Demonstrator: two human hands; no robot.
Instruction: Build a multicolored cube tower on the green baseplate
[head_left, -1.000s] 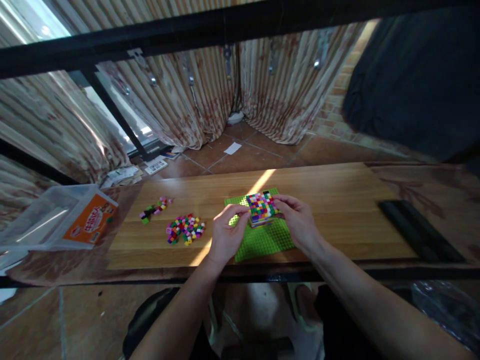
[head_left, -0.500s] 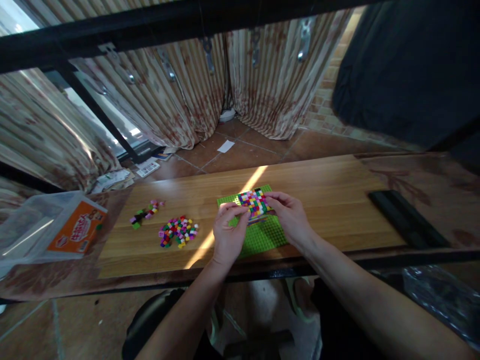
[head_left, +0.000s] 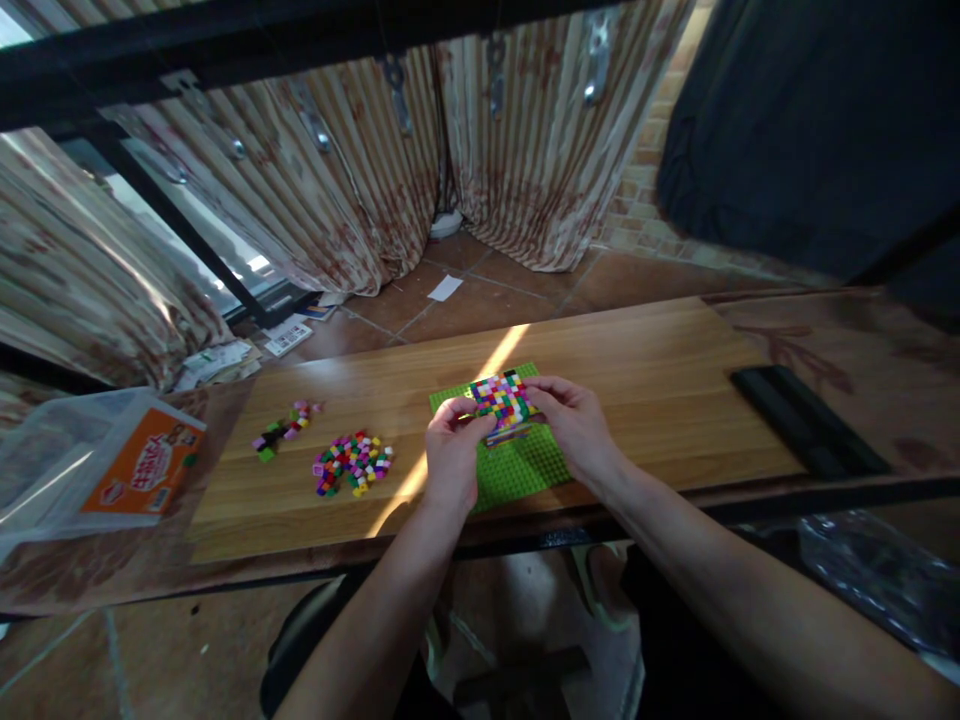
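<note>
A multicoloured block of small toy bricks point(head_left: 504, 400) is gripped at its two sides by my hands. My left hand point(head_left: 452, 450) has its thumb and fingers closed on the near left corner. On the right edge, my right hand point(head_left: 574, 420) pinches the block between thumb and fingers. Beneath the block lies a green studded baseplate point(head_left: 525, 468), partly covered by my hands. Whether the block touches the baseplate I cannot tell. A heap of loose coloured bricks point(head_left: 352, 462) sits left of my left hand.
A smaller row of bricks point(head_left: 283, 432) lies farther left on the wooden board point(head_left: 645, 350). A clear plastic box point(head_left: 52, 450) with an orange label stands at the left end. At the right end rests a dark flat object point(head_left: 808, 420). A black bar point(head_left: 315, 40) crosses above.
My left fingers have shifted from reaching over the block's near left corner to gripping its left side. The right hand keeps its hold. The whole view has shifted slightly.
</note>
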